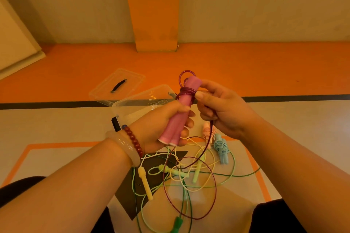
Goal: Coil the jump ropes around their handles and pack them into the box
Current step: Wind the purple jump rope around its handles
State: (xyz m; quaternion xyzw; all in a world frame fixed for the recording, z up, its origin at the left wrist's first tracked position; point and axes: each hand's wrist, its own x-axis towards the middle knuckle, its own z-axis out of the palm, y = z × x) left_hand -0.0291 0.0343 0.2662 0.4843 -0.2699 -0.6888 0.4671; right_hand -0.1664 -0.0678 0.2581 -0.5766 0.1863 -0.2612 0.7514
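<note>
Two bundles [220,146] lie coiled below my right fingers [201,96] pinching maroon rope [186,91], left fingers [189,123] gripping pink handles [173,126]; two loose ropes [145,183] wait.

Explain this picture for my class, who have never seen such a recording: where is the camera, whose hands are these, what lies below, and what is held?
There is no machine here. One camera, worn on a person's head, looks down at their two bare hands. The left hand grips a pair of pink cylindrical jump-rope handles. The right hand pinches the glossy maroon rope, which is wound a few turns round them. On the floor lie a clear plastic box, its clear lid, a coiled pink bundle, a coiled light blue bundle and a tangle of loose yellow and green ropes.
</note>
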